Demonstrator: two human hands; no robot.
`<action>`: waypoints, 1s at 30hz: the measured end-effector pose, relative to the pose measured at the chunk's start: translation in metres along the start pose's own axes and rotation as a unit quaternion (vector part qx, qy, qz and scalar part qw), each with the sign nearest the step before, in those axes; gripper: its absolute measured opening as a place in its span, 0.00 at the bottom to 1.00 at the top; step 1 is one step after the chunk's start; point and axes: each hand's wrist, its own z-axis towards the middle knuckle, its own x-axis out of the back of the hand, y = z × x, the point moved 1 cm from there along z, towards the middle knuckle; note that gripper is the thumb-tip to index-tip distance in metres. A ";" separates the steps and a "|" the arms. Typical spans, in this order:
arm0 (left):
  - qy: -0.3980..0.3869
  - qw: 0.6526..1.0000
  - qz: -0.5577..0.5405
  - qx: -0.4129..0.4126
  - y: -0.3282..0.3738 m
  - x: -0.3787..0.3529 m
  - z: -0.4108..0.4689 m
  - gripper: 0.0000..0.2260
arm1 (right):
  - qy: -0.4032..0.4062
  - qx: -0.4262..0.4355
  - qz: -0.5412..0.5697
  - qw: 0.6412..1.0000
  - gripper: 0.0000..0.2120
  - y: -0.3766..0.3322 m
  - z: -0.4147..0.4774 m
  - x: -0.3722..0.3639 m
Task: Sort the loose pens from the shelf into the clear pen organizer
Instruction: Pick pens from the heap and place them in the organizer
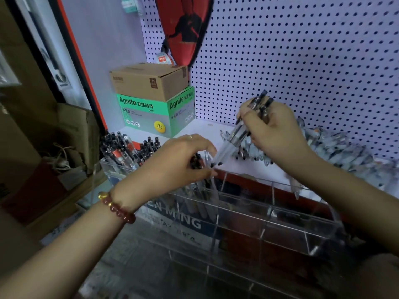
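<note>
At a shop shelf backed by white pegboard (302, 50), a person's two bare arms reach forward over a clear acrylic pen organizer with several divided compartments (267, 214), which stands at the front edge of the white shelf (207, 128).

The right hand (274, 130) is raised above the shelf, with its fingers curled tightly round a bundle of clear-barrelled pens with black ends (241, 134). The bundle slants down and to the left, towards the organizer.

The left hand (183, 160) is just beside the bundle's lower tips. Its fingers are curled, with thumb and forefinger on either side of those tips. Whether they actually grip the pens cannot be told. This hand wears a thin ring (190, 137), and its wrist wears a dark red bead bracelet with gold beads (117, 207).

A heap of loose clear pens (336, 147) lies on the shelf behind and to the right of the right hand. At the organizer's left end, upright black-capped pens (127, 147) fill one compartment.

Further back on the left, a brown cardboard box (149, 83) sits on top of a green and grey carton (155, 113). Above them a red and black racket cover (185, 29) hangs on the pegboard.
</note>
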 end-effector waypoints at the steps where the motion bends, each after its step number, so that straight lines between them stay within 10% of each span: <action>1: 0.001 1.000 0.020 -0.011 -0.001 -0.001 -0.001 0.11 | -0.004 -0.006 -0.006 1.000 0.14 0.004 -0.003 0.001; 30: -0.040 0.999 0.018 -0.006 -0.004 0.007 0.000 0.10 | 0.036 -0.036 0.006 0.999 0.13 -0.007 0.010 -0.004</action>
